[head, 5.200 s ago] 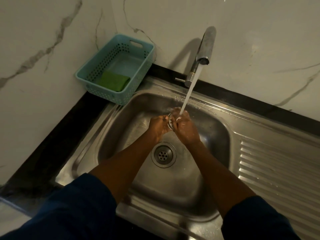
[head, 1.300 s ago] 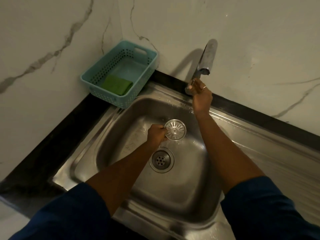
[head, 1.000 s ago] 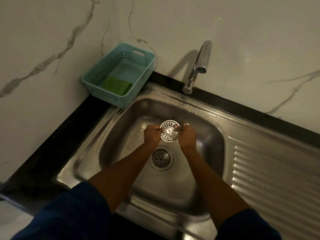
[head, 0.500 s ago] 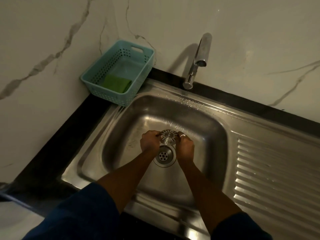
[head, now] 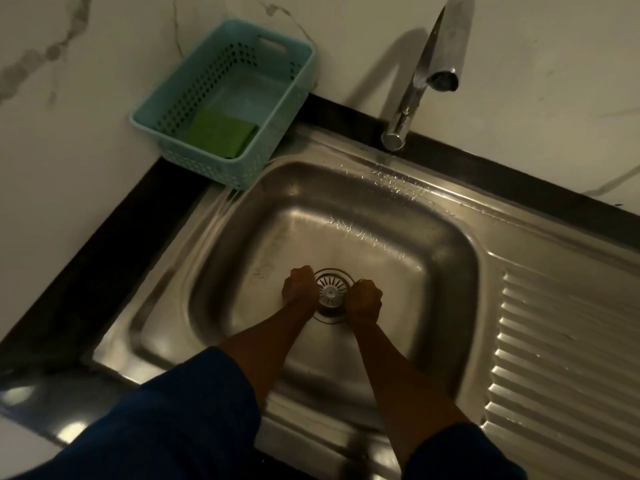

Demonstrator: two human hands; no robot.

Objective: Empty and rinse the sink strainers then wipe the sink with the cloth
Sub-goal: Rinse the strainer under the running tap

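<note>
1. While both arms reach down to the bottom of the sink, the left hand [head: 299,289] grips the strainer [head: 330,292] at its nine o'clock edge. Its fingers are curled under, so the tips are hidden.
2. The right hand [head: 364,301] does the same at the three o'clock edge, knuckles up and fingers folded tight on the rim.
3. The strainer lies flat between the two fists with its slotted face up. It sits in the drain ring [head: 327,317], which shows at its six o'clock.
4. The drain is near the middle of the steel sink basin [head: 346,209]. Water streaks glint on the basin's rear slope at twelve o'clock.
5. Dark blue sleeves [head: 194,420] cover both arms from the forearm back, at six o'clock.
6. A ribbed draining board [head: 561,341] adjoins the basin at three o'clock.
7. The tap [head: 426,64] rises from the back edge at about one o'clock, its spout pointing over the basin.
8. At ten o'clock a teal perforated basket [head: 207,168] stands in the corner of the black countertop [head: 104,254], touching the sink's rim. The green cloth [head: 220,133] lies folded in its near end.
</note>
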